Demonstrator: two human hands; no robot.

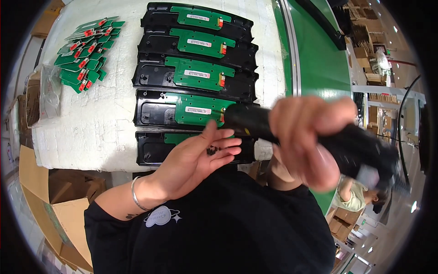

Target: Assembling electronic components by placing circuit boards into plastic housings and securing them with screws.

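Note:
My right hand (303,137) is wrapped round a black electric screwdriver (253,121), both smeared by motion. The screwdriver lies slantwise, its narrow end over the right end of a green circuit board (187,114) that sits in a black plastic panel (150,112). Palm up, with fingers loosely stretched, my left hand (182,160) carries several tiny dark pieces, apparently screws (212,150). This hand partly covers the nearest black panel (150,150) and its green board (175,138). Whether the screwdriver's tip touches anything is hidden by blur.
More black panels with green boards (197,43) line up farther away on the white foam surface (114,118). A heap of loose green boards with red connectors (84,57) lies at left. Cardboard boxes (73,212) stand lower left. Another person (353,198) is at far right.

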